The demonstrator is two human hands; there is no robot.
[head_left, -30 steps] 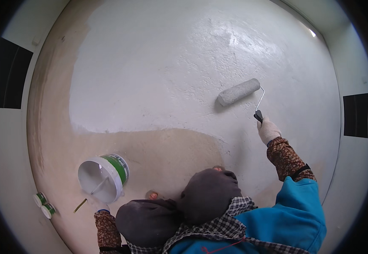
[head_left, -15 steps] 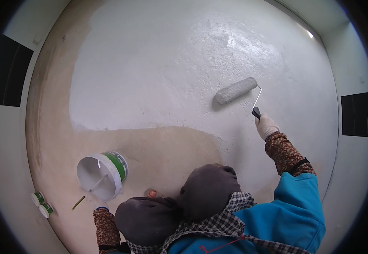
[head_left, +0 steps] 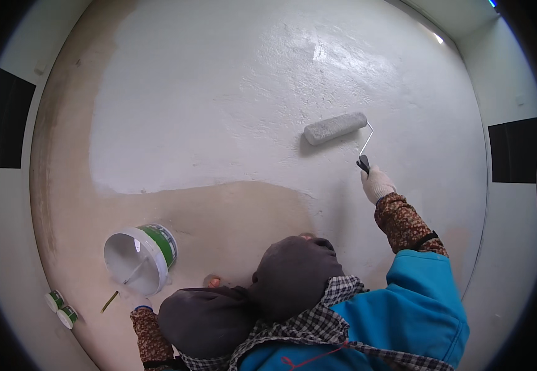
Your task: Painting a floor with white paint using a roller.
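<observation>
My right hand, in a white knit glove, is wrapped round the black handle of a paint roller. Its fuzzy grey-white sleeve rests on the freshly coated floor, slightly slanted, left of the bent wire frame. At lower left, my gloved left hand is at the near rim of a white and green bucket and seems to grip it; most of the fingers are hard to make out. The tilted bucket's mouth faces me, and a thin pale rod shows inside it.
Glossy white coating covers much of the floor, bordering bare beige floor. Two small green and white tubs stand by the left wall, and a thin yellowish stick lies near the bucket. Dark panels sit on the side walls.
The whole view has shifted a little left. The roller sleeve has turned slightly flatter, with my right hand still on its handle. My left hand stays by the bucket.
</observation>
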